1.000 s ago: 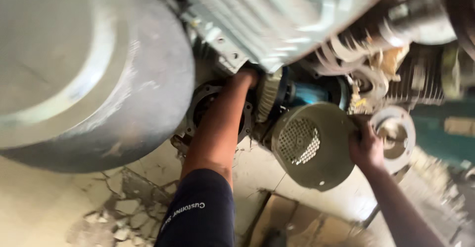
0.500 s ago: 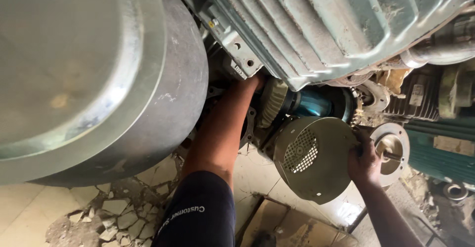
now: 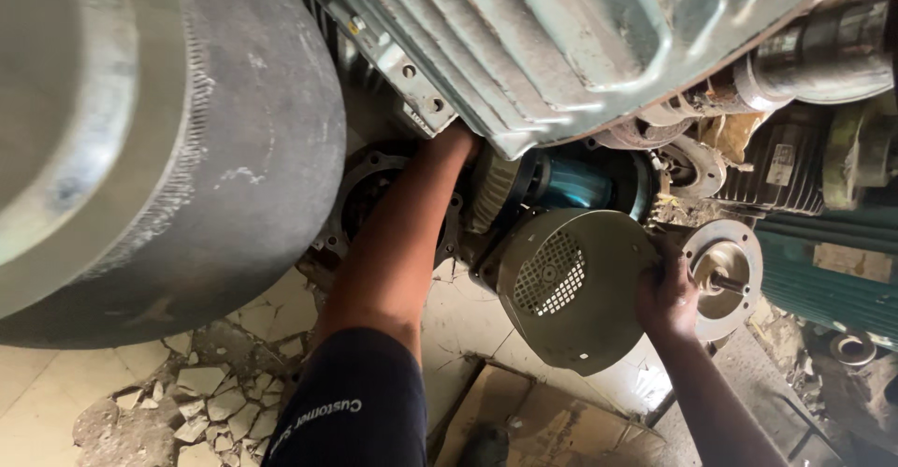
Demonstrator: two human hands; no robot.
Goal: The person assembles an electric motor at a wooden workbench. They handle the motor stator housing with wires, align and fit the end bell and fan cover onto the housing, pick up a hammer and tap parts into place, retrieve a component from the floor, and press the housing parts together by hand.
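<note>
Our right hand (image 3: 666,291) clamps its fingers on the right rim of the beige fan cover (image 3: 571,285), which caps the near end of the blue motor (image 3: 575,185), whose long axis runs away from us. Our left hand (image 3: 451,142) reaches up beside the motor under the ribbed grey housing (image 3: 561,37), its fingers hidden, so we cannot tell their state; cracked floor (image 3: 201,392) lies below.

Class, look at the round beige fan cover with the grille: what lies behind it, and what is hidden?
Behind the fan cover a blue motor body shows. The right hand grips the cover's edge. The left hand reaches under the ribbed housing, fingers hidden.
</note>
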